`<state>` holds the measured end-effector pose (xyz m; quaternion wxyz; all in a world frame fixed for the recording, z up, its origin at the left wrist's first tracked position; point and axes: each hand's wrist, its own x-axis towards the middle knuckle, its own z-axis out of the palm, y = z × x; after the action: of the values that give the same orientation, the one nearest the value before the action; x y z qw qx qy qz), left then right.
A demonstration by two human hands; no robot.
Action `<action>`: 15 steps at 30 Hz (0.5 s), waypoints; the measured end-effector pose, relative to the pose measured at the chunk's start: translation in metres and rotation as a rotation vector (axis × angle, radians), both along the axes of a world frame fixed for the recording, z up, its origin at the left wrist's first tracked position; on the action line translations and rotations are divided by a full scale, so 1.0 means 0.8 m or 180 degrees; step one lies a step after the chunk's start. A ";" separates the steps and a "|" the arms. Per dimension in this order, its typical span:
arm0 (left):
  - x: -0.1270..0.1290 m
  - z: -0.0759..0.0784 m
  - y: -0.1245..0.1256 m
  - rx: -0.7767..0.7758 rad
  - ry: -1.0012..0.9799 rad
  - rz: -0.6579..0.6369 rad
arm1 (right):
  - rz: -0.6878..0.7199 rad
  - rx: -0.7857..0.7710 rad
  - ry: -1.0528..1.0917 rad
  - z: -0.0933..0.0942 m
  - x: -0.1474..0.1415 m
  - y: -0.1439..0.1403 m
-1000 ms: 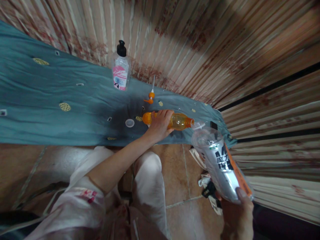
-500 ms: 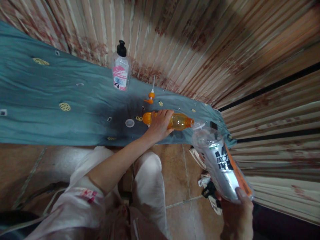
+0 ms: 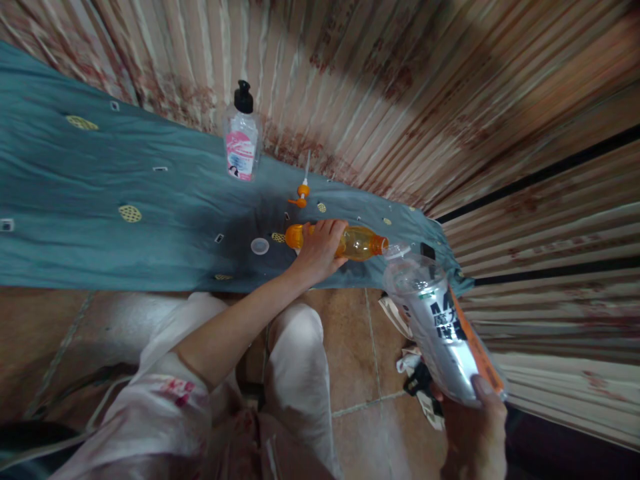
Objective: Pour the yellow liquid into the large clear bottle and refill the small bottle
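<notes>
Gripping an orange bottle [image 3: 361, 243] sideways over the bench [image 3: 175, 200], the left hand [image 3: 323, 248] has its fingers wrapped round the middle. Its mouth is at the neck of a tilted clear bottle [image 3: 440, 327]; whether they touch, I cannot tell. The right hand's [image 3: 474, 420] fingers clasp that bottle near its base. A pump [image 3: 302, 192], small lid [image 3: 259, 246] and soap bottle [image 3: 242, 143] sit nearby.

3 btls [image 3: 360, 243] [image 3: 431, 327] [image 3: 242, 148], 1 loose pump hd [image 3: 303, 193], 1 wht disc [image 3: 259, 247], 1 L hand [image 3: 320, 249], 1 R hand [image 3: 477, 420].
</notes>
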<state>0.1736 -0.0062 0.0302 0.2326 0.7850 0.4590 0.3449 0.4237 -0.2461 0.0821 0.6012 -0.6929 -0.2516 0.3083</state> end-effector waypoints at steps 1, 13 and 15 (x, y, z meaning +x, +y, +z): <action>0.000 0.001 0.000 -0.0014 0.0004 -0.0001 | 0.0011 0.0005 -0.0004 0.000 0.000 0.000; -0.001 0.001 -0.001 0.0028 0.0015 -0.0017 | 0.0096 -0.0027 -0.0167 0.003 -0.006 0.002; -0.001 0.002 -0.001 0.0009 0.0037 -0.0020 | 0.0086 -0.0025 -0.0210 0.004 -0.007 0.003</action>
<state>0.1727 -0.0073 0.0317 0.2299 0.7888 0.4574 0.3403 0.4179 -0.2438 0.0851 0.5858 -0.7016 -0.2793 0.2943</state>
